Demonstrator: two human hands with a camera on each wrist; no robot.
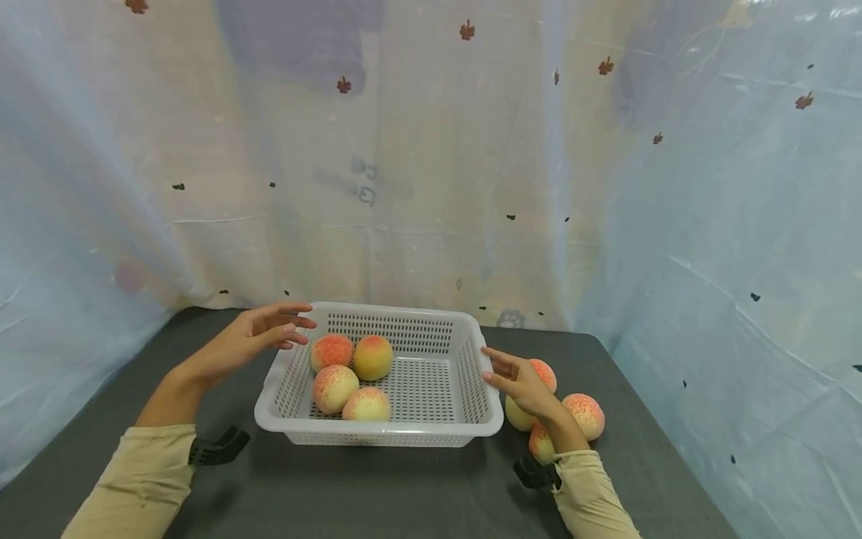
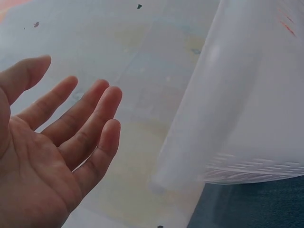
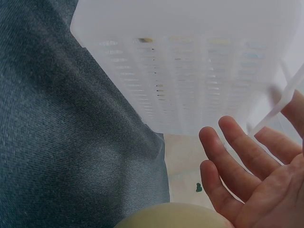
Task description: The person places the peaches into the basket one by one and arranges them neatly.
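A white perforated plastic basket (image 1: 377, 428) stands on the dark table, with several peaches (image 1: 335, 388) grouped in its left half. At its back left corner my left hand (image 1: 272, 329) hovers with fingers loosely extended. The left wrist view shows that palm (image 2: 42, 166) facing up, apart from the basket wall (image 2: 213, 95). My right hand (image 1: 521, 383) is at the basket's right rim, fingertips right at the edge. Its fingers (image 3: 242, 161) are spread and only slightly bent below the rim in the right wrist view, the thumb partly cut off there.
More peaches (image 1: 584, 416) lie on the table (image 1: 323, 494) to the right of the basket, some partly hidden by my right hand and forearm. A pale plastic curtain (image 1: 431, 187) hangs behind the table and along both sides. Each wrist carries a black mount (image 1: 218, 447).
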